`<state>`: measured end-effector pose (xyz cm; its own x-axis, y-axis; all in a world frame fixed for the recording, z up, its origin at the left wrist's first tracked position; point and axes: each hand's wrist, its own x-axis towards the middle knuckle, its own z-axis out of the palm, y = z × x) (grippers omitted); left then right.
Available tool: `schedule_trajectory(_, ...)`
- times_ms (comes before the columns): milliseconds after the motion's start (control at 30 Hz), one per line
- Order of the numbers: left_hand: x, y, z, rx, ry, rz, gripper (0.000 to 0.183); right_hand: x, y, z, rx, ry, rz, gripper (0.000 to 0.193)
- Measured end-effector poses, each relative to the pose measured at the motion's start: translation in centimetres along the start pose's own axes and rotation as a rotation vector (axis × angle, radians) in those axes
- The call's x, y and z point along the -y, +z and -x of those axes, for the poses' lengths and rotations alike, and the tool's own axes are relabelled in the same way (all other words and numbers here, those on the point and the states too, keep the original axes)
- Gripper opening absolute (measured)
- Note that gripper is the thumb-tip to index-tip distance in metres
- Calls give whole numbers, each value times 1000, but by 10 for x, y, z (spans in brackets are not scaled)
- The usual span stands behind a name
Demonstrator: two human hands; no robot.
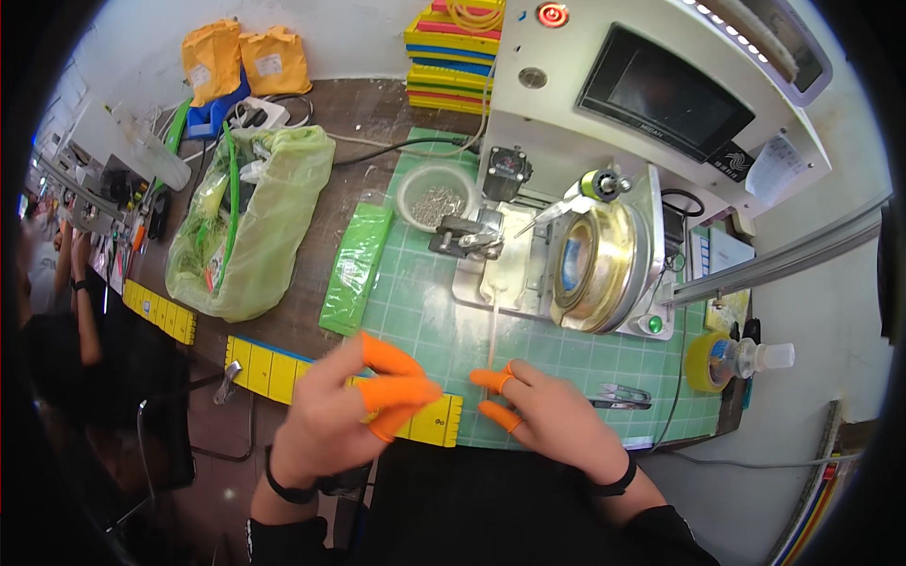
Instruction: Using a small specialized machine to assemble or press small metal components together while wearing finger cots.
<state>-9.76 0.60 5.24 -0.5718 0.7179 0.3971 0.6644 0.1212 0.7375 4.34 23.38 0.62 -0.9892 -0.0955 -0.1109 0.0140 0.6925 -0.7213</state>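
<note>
My left hand, with orange finger cots, hovers over the yellow ruler-like strip at the mat's front edge. Its fingers are curled together; whatever might be between them is hidden. My right hand, also in orange finger cots, rests near the green cutting mat, thumb and forefinger apart. A thin pale cable runs from the machine's cream-coloured fixture down to the right fingertips, where its end is hidden. Tweezers lie right of that hand.
The white bench machine carries a dark screen and a round metal reel. Left of it stand a bowl of small metal parts, a green packet and a bag-lined bin. A bottle stands far right.
</note>
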Motion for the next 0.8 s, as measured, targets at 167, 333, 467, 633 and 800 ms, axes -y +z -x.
schedule_trajectory(167, -7, 31, 18, -87, 111, 19, 34, 28, -20, -1, -54, -133, -432, 39)
schedule_trajectory(333, -18, 35, 16, -148, 105, 74, 27, 40, -24, -1, -230, -210, -425, 27)
schedule_trajectory(467, -23, 34, 18, -128, 131, 149, 29, 46, -27, 3, -269, -197, -470, 21)
schedule_trajectory(633, -27, 26, 12, -46, 188, 222, 28, 49, -36, 2, -330, -335, -278, 26)
schedule_trajectory(800, -25, 13, 5, 138, -222, 654, 29, 55, -61, 7, -290, -616, 223, 35)
